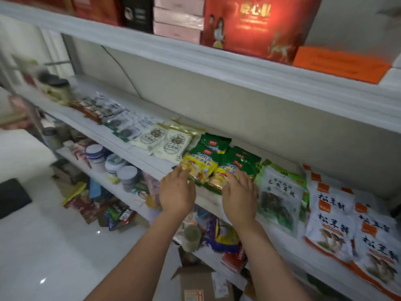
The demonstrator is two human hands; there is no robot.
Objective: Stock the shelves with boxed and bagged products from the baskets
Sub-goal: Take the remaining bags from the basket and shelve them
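— On the mid shelf [91, 124], front edge, you've got the green-and-yellow bags [208, 168] lying flat in two overlapping stacks. They sit btw the cream bags [165, 141] on their left and the green-and-white bags [280, 196] on their right.

— Yep, and both your hands are on them. Your left hand [176, 193] is palm down, fingers straight and close together. The tips touch the front-left corner of the left stack, and the rest of the hand hangs out past the shelf's edge.

— Your right hand [239, 197] is the same: flat, fingers spread a bit, lying on the front of the right stack, approx. at its yellow end. Both hands just rest there.

— So the bags sit ahead of and btw your two hands, w/ the hands near each other but apart.

— Further right are white-and-orange bags [332, 218], touching the green-and-white ones. Above you, a red box [256, 27] stands on the top shelf [195, 53].
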